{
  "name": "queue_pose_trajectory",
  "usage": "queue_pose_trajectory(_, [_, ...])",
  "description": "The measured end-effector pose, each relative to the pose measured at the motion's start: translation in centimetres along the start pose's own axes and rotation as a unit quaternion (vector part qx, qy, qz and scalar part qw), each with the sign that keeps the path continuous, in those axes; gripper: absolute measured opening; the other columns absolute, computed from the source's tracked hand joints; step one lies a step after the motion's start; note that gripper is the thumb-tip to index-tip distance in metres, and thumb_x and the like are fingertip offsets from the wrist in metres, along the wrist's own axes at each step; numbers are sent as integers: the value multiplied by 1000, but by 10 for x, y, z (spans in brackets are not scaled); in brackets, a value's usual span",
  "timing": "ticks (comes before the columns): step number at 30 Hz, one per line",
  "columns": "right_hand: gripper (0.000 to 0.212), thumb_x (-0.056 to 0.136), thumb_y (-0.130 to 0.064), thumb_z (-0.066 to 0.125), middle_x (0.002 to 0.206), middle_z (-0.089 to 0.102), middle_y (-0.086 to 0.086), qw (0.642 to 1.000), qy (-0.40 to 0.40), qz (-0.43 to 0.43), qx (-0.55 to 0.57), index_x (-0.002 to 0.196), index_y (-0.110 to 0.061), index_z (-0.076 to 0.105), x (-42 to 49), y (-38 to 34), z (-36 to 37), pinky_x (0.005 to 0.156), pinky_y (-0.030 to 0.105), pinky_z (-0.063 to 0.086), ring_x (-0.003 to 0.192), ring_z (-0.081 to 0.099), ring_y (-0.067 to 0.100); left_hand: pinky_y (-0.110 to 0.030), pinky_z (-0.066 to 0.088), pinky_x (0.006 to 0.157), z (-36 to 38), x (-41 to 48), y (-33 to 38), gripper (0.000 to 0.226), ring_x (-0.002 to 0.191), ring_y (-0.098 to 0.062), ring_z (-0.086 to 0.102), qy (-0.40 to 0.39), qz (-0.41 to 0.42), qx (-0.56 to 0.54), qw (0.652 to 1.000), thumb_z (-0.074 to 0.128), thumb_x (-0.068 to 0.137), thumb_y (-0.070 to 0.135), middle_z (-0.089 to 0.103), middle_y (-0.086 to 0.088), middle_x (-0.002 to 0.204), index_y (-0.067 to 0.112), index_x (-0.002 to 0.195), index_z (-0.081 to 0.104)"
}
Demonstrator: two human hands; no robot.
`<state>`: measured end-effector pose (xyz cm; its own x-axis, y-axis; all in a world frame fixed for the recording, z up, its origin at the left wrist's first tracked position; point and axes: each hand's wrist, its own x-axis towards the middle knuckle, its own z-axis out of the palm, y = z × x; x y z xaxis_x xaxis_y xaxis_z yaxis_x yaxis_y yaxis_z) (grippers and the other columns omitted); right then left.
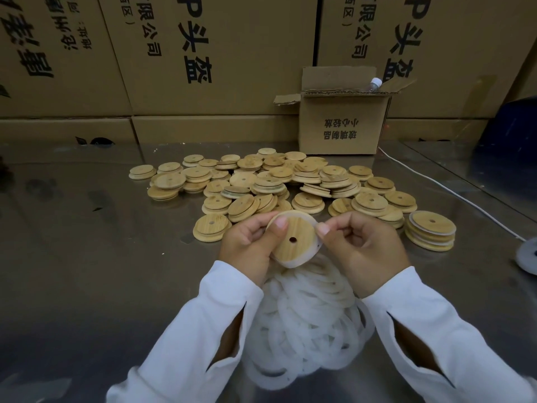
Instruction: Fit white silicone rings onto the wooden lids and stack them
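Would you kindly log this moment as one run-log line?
left hand: holds wooden lid | right hand: pinches white ring at rim | finished stack: right of hands | ring pile: beneath hands

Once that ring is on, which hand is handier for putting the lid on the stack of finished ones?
Probably the right hand, pinching the ring: the finished stack sits just to its right. The left hand grips the lid on the far side and would have to cross over.
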<state>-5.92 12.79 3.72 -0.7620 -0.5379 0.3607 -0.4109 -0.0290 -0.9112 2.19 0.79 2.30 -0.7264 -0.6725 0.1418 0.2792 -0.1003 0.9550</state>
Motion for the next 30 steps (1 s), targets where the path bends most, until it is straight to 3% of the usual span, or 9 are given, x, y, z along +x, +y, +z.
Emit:
queue_pose_trajectory(2, [14,79,-13,66,72,64,15,1000,7,-14,0,67,-19,63,-1,0,0,63,21,47,64,55,19,-39,52,84,0,-1,-1,17,84,-20,68,5,6,6,1000,66,72,21,73,-5,84,15,87,70])
queue_pose_trajectory(5, [10,76,-15,67,72,64,14,1000,11,-6,2,68,-19,63,-2,3,0,60,20,47,62,54,14,-39,54,78,2,-3,-3,14,84,-22,68,2,26,41,999,69,71,21,73,-8,86,18,84,71])
queue_pose_trajectory(10, [19,64,-36,66,66,62,3,998,59,26,-22,71,-19,61,-8,9,12,56,16,44,58,53,10,-41,53,75,4,-1,-11,4,76,-20,68,41,19,26,999,67,78,15,73,-7,79,16,82,69])
queue_pose_trajectory(13, [7,70,-29,66,62,64,-4,996,77,11,-50,67,-24,64,-10,10,15,57,9,43,61,56,4,-42,54,81,2,2,-12,7,80,-19,68,51,12,6,999,68,76,19,73,-3,78,17,82,69])
queue_pose_trajectory(17, [14,74,-20,65,60,65,-16,993,90,-18,-79,63,-29,65,-9,13,9,60,3,41,67,58,-3,-43,51,88,-1,2,-12,11,91,-24,68,-7,-20,18,1000,66,76,13,74,-6,87,20,84,71])
queue_pose_trajectory(22, [16,77,-21,64,63,63,-17,990,77,-19,-120,64,-30,63,-7,13,6,59,1,39,71,57,-7,-38,53,85,-1,2,-14,15,88,-23,68,-28,-33,59,997,62,83,9,74,-7,86,19,89,71])
queue_pose_trajectory(25, [20,80,-19,63,65,63,-14,993,71,10,-95,64,-30,62,-3,12,3,57,3,39,67,56,-6,-38,55,80,-3,2,-12,17,88,-25,69,-48,-34,47,997,60,84,9,74,-9,89,13,98,69])
queue_pose_trajectory(30, [19,82,-16,62,67,63,-9,996,44,18,-76,66,-27,63,1,5,-2,55,2,40,61,55,-3,-40,56,79,0,3,-10,17,90,-27,67,-49,-23,1,999,58,82,8,72,-12,93,14,95,68])
